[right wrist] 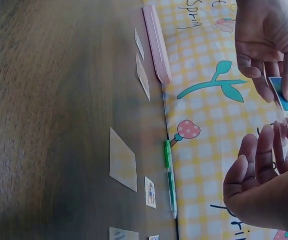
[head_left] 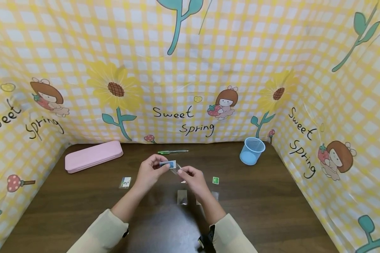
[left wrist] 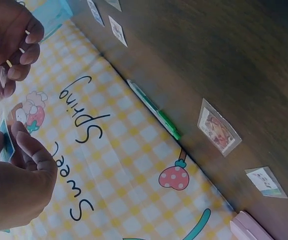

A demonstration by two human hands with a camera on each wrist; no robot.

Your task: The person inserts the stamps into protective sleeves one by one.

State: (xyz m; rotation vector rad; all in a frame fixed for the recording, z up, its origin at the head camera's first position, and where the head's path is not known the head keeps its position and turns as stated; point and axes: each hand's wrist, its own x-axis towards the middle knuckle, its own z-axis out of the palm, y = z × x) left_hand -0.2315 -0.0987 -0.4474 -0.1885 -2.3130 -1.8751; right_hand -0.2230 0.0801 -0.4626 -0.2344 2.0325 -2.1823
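Note:
In the head view my left hand [head_left: 149, 173] pinches a small blue stamp [head_left: 168, 164] with a white border between thumb and fingers. Just to its right, my right hand [head_left: 194, 180] pinches a small clear plastic sleeve [head_left: 176, 170]. Both are held up above the table, the stamp's edge right at the sleeve; whether any of it is inside cannot be told. From the right wrist, the blue stamp [right wrist: 283, 95] is above the sleeve [right wrist: 280, 131]. In the left wrist view the thumb presses on the stamp [left wrist: 8, 142].
On the brown table [head_left: 145, 225] lie a green stamp [head_left: 215, 180], a clear sleeve [head_left: 182, 197], a sleeved stamp [head_left: 125, 182] and a sleeved reddish stamp [left wrist: 217, 130]. A pink pencil case [head_left: 93, 156], a green pen [head_left: 173, 152] and a blue cup [head_left: 252, 151] are towards the back.

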